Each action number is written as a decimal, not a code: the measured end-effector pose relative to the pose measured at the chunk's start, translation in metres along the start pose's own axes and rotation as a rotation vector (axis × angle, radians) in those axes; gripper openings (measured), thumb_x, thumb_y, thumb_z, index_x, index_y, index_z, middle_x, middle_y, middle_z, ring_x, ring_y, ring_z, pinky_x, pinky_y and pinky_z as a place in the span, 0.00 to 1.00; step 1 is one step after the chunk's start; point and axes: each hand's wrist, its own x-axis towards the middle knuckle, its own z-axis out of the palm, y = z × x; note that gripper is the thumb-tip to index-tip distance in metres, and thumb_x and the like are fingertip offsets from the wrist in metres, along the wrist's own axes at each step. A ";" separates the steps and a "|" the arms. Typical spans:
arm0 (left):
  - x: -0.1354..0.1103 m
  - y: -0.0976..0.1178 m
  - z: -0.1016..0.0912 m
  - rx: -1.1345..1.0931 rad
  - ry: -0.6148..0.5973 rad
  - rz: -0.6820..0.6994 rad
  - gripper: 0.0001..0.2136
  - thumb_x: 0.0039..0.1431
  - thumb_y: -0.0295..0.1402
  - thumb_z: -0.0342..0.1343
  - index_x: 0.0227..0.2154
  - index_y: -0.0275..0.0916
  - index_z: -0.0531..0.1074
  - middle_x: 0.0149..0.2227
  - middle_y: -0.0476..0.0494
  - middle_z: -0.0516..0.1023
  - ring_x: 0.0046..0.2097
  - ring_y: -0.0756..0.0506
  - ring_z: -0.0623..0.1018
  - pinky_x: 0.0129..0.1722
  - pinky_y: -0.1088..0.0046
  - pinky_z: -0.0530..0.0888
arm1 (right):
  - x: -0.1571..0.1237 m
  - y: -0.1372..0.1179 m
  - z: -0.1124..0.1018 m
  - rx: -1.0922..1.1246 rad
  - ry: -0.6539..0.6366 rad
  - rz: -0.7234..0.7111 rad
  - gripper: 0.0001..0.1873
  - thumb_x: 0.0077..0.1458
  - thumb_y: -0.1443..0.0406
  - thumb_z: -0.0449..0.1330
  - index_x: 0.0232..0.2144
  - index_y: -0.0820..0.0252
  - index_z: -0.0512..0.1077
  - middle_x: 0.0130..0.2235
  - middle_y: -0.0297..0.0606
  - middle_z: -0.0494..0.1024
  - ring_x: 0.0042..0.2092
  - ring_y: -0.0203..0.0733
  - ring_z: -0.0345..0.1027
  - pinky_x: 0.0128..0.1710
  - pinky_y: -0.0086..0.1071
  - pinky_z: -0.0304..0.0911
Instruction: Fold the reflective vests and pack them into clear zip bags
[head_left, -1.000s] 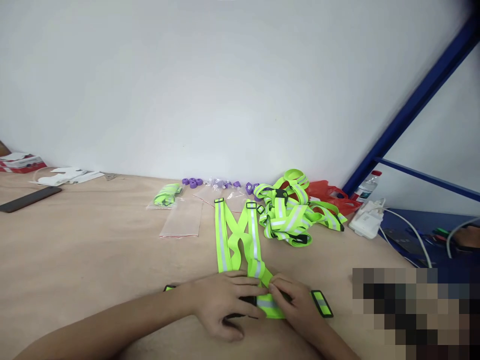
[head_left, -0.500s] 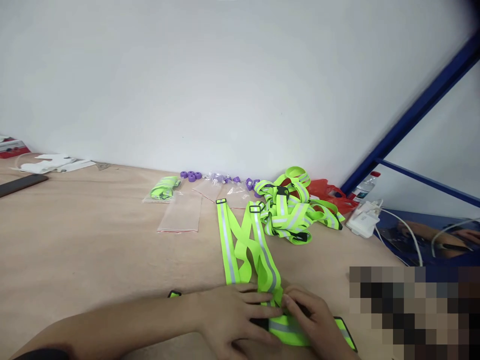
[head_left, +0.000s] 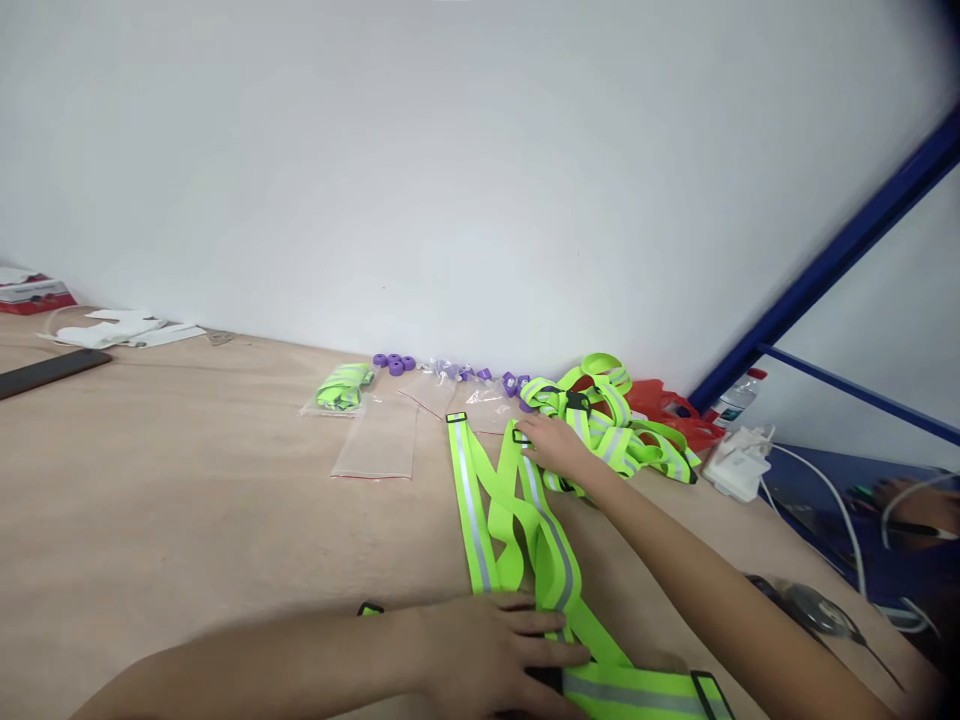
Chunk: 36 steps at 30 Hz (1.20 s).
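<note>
Clock taken from the yellow-green reflective harness [head_left: 553, 540], which lies directly below the middle of the view, on the beige surface [head_left: 247, 500]. Its two upper straps and crossing bands show plainly; the waist strap is half lost. Left hand [head_left: 484, 655] at about half past 6, palm down across the lower strap, fingers spread and released, no grip seen; its lower edge runs out of frame. A dark part [head_left: 547, 678] under those fingers is mostly covered, kind unclear. Left forearm hides the strap toward 8 o'clock; only the tip of an end buckle [head_left: 370, 608] shows past it. Opposite buckle [head_left: 705, 692] at 4 o'clock, cut off by the bottom edge. Right hand [head_left: 556, 445] at 1 o'clock, fingers at the upper right buckle [head_left: 520, 437]; fingertips blurred, cannot tell whether they grasp it. That hand and forearm mask part of the tangled harness pile [head_left: 619, 440] at 2 o'clock. Behind the pile, red plastic [head_left: 664, 402], partly covered. Toward 10 o'clock, a flat clear bag [head_left: 379, 440] and a bagged harness [head_left: 343, 387]. Dark device [head_left: 817, 607] between 3 and 4 o'clock, smeared, not identifiable.
</note>
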 end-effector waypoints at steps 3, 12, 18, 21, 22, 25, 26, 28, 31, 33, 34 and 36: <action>0.001 -0.002 0.004 0.023 0.006 0.010 0.21 0.70 0.38 0.48 0.64 0.46 0.65 0.72 0.46 0.53 0.72 0.39 0.54 0.70 0.56 0.55 | 0.012 -0.002 0.008 -0.034 -0.033 0.016 0.14 0.59 0.70 0.60 0.48 0.62 0.74 0.50 0.51 0.78 0.54 0.54 0.71 0.50 0.39 0.65; 0.001 -0.002 0.006 0.016 0.031 0.009 0.25 0.65 0.36 0.55 0.64 0.45 0.65 0.72 0.46 0.53 0.71 0.36 0.55 0.70 0.56 0.56 | 0.013 -0.003 0.007 -0.010 -0.085 0.065 0.13 0.60 0.71 0.58 0.48 0.63 0.73 0.50 0.52 0.75 0.50 0.53 0.71 0.44 0.36 0.66; 0.002 -0.001 0.003 0.009 0.005 0.007 0.23 0.68 0.38 0.52 0.64 0.46 0.64 0.72 0.45 0.53 0.71 0.36 0.56 0.69 0.55 0.57 | 0.008 -0.001 0.000 0.026 -0.065 0.096 0.14 0.61 0.69 0.58 0.49 0.64 0.71 0.52 0.52 0.74 0.52 0.53 0.70 0.44 0.35 0.65; 0.003 0.000 0.000 -0.039 -0.002 0.005 0.23 0.70 0.41 0.50 0.65 0.46 0.64 0.72 0.44 0.53 0.71 0.35 0.55 0.69 0.53 0.57 | 0.007 0.002 -0.006 0.040 -0.045 0.106 0.15 0.62 0.69 0.58 0.51 0.65 0.71 0.53 0.53 0.74 0.55 0.53 0.69 0.47 0.36 0.65; 0.003 0.000 -0.001 -0.054 -0.008 0.006 0.23 0.70 0.42 0.49 0.65 0.45 0.64 0.72 0.43 0.53 0.71 0.35 0.55 0.69 0.52 0.57 | 0.007 0.002 -0.008 0.043 -0.040 0.109 0.15 0.62 0.69 0.58 0.51 0.65 0.71 0.53 0.53 0.74 0.55 0.53 0.68 0.48 0.36 0.65; 0.003 -0.001 0.000 -0.075 -0.045 0.017 0.24 0.69 0.41 0.51 0.65 0.43 0.63 0.72 0.41 0.52 0.71 0.35 0.53 0.70 0.51 0.55 | 0.009 0.004 -0.017 0.043 -0.025 0.113 0.14 0.62 0.69 0.59 0.50 0.66 0.71 0.52 0.51 0.75 0.54 0.50 0.69 0.49 0.38 0.65; 0.003 -0.003 0.001 -0.076 -0.054 0.020 0.24 0.69 0.39 0.52 0.65 0.43 0.63 0.72 0.41 0.51 0.72 0.34 0.52 0.70 0.51 0.55 | 0.011 0.004 -0.021 0.040 -0.020 0.113 0.13 0.63 0.67 0.59 0.49 0.65 0.72 0.51 0.49 0.76 0.53 0.49 0.70 0.50 0.39 0.66; 0.003 -0.006 0.003 -0.077 -0.069 0.033 0.24 0.69 0.36 0.51 0.66 0.43 0.62 0.72 0.41 0.50 0.72 0.34 0.51 0.69 0.50 0.55 | 0.013 0.003 -0.028 0.029 -0.010 0.105 0.12 0.64 0.64 0.60 0.48 0.63 0.72 0.50 0.44 0.76 0.50 0.46 0.71 0.50 0.42 0.67; 0.002 -0.010 0.006 -0.081 -0.077 0.063 0.23 0.70 0.35 0.49 0.66 0.43 0.63 0.72 0.40 0.52 0.72 0.34 0.51 0.68 0.47 0.57 | 0.018 0.004 -0.035 0.016 0.009 0.077 0.12 0.62 0.66 0.60 0.48 0.63 0.73 0.49 0.45 0.77 0.50 0.47 0.71 0.49 0.38 0.65; 0.001 -0.009 0.007 -0.079 -0.063 0.062 0.22 0.70 0.36 0.48 0.64 0.43 0.65 0.71 0.41 0.56 0.72 0.33 0.51 0.68 0.44 0.56 | 0.020 0.005 -0.037 0.013 0.018 0.056 0.14 0.60 0.68 0.60 0.49 0.64 0.74 0.49 0.48 0.78 0.52 0.48 0.71 0.48 0.34 0.63; 0.001 -0.007 0.007 -0.080 -0.050 0.056 0.21 0.69 0.36 0.48 0.63 0.44 0.67 0.70 0.42 0.57 0.72 0.33 0.51 0.68 0.43 0.56 | 0.021 0.007 -0.037 0.013 0.021 0.051 0.15 0.60 0.69 0.60 0.50 0.63 0.74 0.50 0.49 0.78 0.52 0.49 0.71 0.48 0.33 0.63; -0.001 -0.003 0.005 -0.093 -0.030 0.052 0.20 0.69 0.37 0.46 0.62 0.44 0.69 0.69 0.43 0.59 0.72 0.33 0.50 0.68 0.41 0.54 | 0.023 0.011 -0.037 0.011 0.025 0.054 0.16 0.60 0.69 0.59 0.51 0.63 0.73 0.51 0.49 0.77 0.53 0.49 0.70 0.47 0.33 0.62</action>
